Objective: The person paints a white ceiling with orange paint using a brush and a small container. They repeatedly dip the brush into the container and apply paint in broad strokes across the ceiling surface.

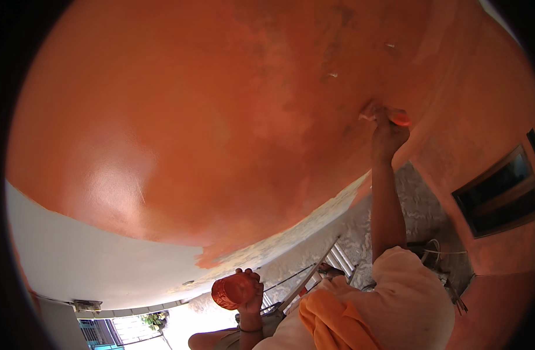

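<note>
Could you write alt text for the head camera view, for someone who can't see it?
Seen from below, a person's raised right hand presses a paint-soaked applicator against an orange ceiling. The left hand holds a paint-smeared can low down, with a ladder beneath.

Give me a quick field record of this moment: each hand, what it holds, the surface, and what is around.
right hand: raised, pressing a small orange-stained paint applicator against the surface; its exact kind cannot be told
left hand: low, gripping a round orange-smeared paint can
surface: orange-painted ceiling, glossy at the left, patchy near the applicator
unpainted part: white ceiling strip beyond the paint edge
nearby: metal ladder below; dark-framed window in the orange wall at right
</note>
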Available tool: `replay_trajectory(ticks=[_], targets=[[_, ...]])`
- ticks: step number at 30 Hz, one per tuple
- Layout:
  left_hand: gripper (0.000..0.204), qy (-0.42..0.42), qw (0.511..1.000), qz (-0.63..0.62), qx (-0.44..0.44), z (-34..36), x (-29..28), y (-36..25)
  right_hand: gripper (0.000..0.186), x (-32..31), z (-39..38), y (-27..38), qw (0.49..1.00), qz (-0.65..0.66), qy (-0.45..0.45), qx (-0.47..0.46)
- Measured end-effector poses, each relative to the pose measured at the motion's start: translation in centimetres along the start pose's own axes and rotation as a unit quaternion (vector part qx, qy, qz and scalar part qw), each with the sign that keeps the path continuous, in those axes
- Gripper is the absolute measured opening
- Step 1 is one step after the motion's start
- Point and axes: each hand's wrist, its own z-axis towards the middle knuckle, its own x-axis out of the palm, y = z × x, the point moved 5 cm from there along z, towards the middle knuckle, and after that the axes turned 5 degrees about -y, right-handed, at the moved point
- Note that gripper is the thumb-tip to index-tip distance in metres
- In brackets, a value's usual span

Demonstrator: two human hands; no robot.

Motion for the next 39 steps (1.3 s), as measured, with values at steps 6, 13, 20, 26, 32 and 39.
replay_trajectory(ticks=[6,13,20,26,32,39], targets=[[0.056,0.02,1.0,0.002,0.01,1.1,1.4,0.9,0.012,1.9,4.0,5.7,0.988,0.098,-0.123,0.0],[0.051,-0.004,1.0,-0.013,0.012,0.1,1.3,0.9,0.011,-8.2,4.9,-4.3,0.964,0.025,-0.254,0.073],[0.051,0.026,0.998,0.039,-0.036,4.6,1.6,-0.4,0.015,-11.4,34.8,-1.7,0.96,-0.068,-0.158,-0.221],[0.054,0.004,0.999,0.033,0.028,-0.9,2.3,-0.8,0.011,1.8,43.1,6.6,0.981,0.17,-0.077,-0.057],[0.055,0.031,0.999,0.01,-0.023,1.9,4.2,2.2,0.014,-0.3,40.0,2.4,0.947,0.284,-0.15,0.006],[0.059,0.028,0.997,0.039,-0.066,1.2,5.2,1.8,0.018,-13.1,25.4,-2.6,0.948,-0.146,-0.262,0.108]])
